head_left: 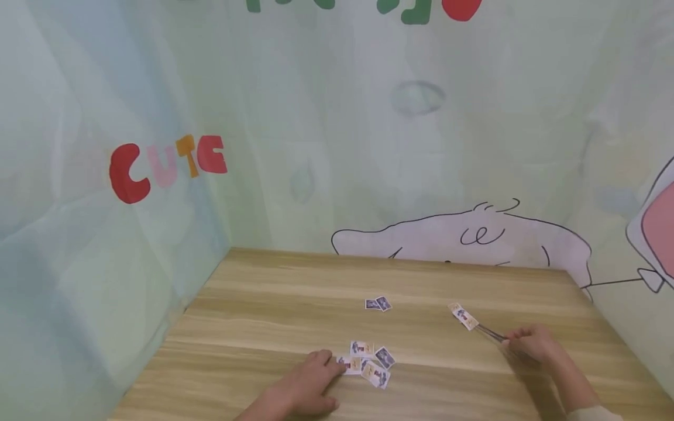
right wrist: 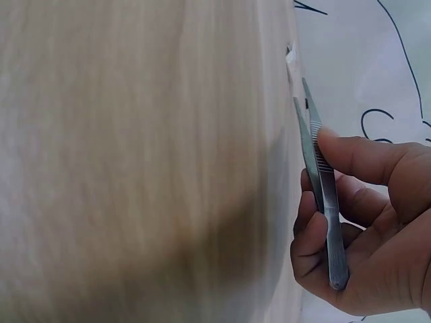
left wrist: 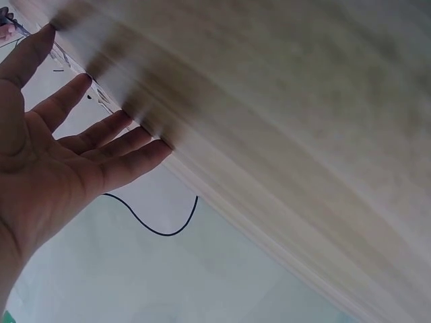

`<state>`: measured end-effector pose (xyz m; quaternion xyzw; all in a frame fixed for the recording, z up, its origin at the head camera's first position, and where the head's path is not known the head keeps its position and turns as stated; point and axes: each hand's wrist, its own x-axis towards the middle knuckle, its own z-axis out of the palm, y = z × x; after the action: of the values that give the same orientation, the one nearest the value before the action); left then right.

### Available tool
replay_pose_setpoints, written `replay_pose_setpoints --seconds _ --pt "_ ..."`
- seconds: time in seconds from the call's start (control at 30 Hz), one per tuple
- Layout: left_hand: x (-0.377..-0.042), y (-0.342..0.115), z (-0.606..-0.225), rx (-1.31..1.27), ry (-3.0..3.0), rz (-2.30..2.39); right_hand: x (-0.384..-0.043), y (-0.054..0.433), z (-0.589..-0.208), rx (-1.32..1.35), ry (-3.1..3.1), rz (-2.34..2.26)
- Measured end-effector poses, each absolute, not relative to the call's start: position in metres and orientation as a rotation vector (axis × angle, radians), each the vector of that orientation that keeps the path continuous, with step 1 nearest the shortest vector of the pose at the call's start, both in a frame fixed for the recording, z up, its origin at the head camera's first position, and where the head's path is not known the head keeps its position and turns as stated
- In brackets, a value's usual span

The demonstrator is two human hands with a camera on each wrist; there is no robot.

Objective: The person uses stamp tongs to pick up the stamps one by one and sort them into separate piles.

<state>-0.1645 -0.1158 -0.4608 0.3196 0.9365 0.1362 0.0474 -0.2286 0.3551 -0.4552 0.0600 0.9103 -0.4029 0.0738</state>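
My right hand (head_left: 532,342) holds metal tweezers (right wrist: 323,182) between thumb and curled fingers, their two tips slightly apart in the right wrist view. In the head view the tips reach the lower end of small stamp-like cards (head_left: 463,316) at the right; whether they touch them I cannot tell. My left hand (head_left: 310,383) rests its fingertips on the table, fingers spread and fairly straight in the left wrist view. One fingertip is at the edge of a cream card (head_left: 349,365) in a loose, partly overlapping cluster. A dark card (head_left: 385,357) lies at that cluster's right.
Two dark overlapping cards (head_left: 383,303) lie farther back on the wooden table (head_left: 263,304). A printed fabric backdrop (head_left: 316,146) with letters and cartoon drawings rises behind the table and along its sides.
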Motion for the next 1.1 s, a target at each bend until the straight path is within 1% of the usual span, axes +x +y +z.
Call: replay_pose_setpoints --seconds 0.23,0.4,0.7,0.9,1.1 --pt "-0.167 -0.115 -0.457 0.960 2.875 0.394 -0.223 0.358 -0.446 0.123 2.763 -1.184" --pt "-0.166 -0.115 -0.456 0.952 2.870 0.396 -0.217 0.356 -0.442 0.131 2.749 -1.240" --pt "-0.164 -0.117 -0.456 0.966 2.846 0.426 -0.202 0.338 -0.443 0.132 2.709 -1.365" --pt "-0.164 -0.119 -0.456 1.048 2.821 0.430 -0.196 0.325 -0.443 0.040 2.684 -1.385" --pt "-0.163 -0.118 -0.457 1.036 2.806 0.432 -0.193 0.316 -0.441 -0.018 2.673 -1.362"
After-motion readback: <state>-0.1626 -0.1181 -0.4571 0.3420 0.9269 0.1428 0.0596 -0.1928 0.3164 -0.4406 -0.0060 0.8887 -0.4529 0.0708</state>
